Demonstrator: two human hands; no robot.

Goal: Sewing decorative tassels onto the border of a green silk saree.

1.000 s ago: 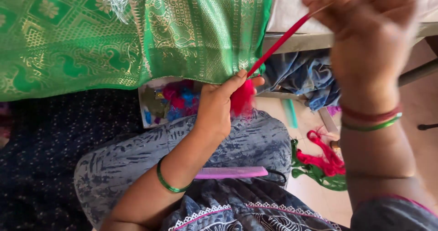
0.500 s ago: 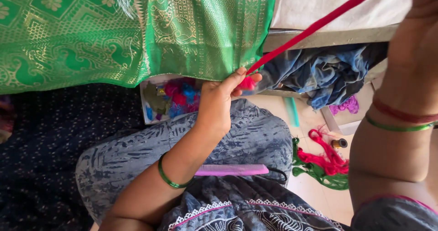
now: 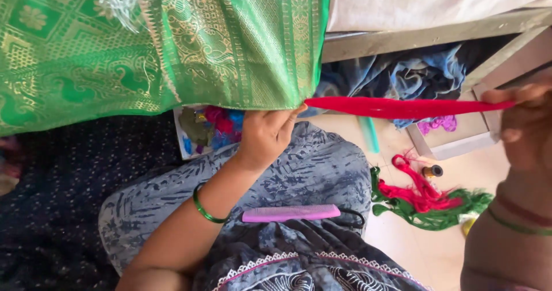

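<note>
Since half a second ago your right hand (image 3: 526, 133) dropped, levelling the red thread bundle (image 3: 402, 107) taut; left hand (image 3: 267, 136) pinches its end at the green brocade cloth's (image 3: 172, 49) edge. Combing stage likely; next calls for steady tension.

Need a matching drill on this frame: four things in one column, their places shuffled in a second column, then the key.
Things:
1. red thread bundle
2. purple comb
3. green bangle
4. thread spool

Places:
A. on the floor beside the loose red and green threads
B. lying on the lap, on the blue patterned cloth
C. stretched between the left hand and the right hand
D. around the left wrist

Pairs: 1-C, 2-B, 3-D, 4-A
</note>
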